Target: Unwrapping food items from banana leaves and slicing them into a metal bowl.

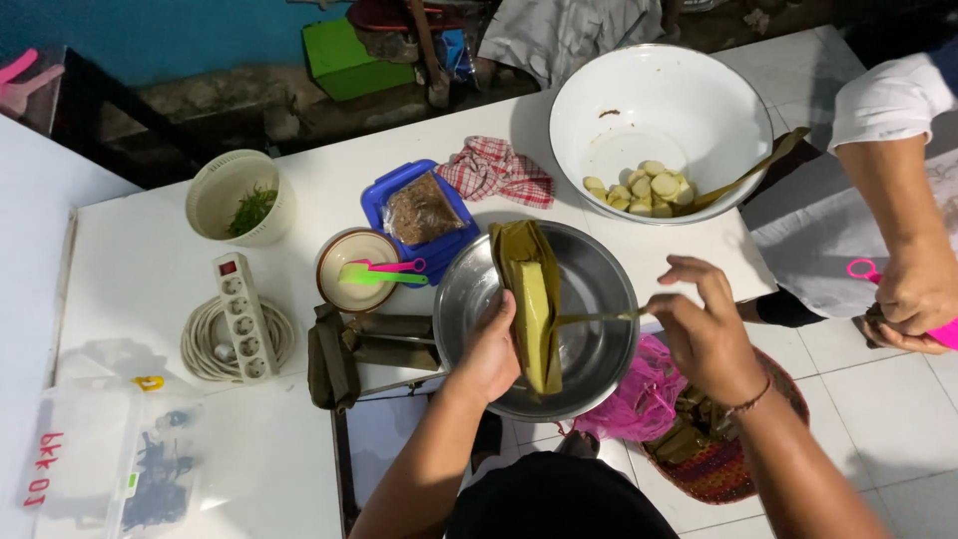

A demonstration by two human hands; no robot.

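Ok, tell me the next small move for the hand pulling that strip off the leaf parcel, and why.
Probably keep drawing the strip sideways with the right hand until it comes free. It runs taut from the leaf parcel, which the left hand steadies over the steel bowl.

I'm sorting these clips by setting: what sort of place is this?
Probably a home kitchen or small food-prep area. A white table holds a steel bowl and a white basin of pale food pieces, and the left hand holds a leaf-wrapped parcel.
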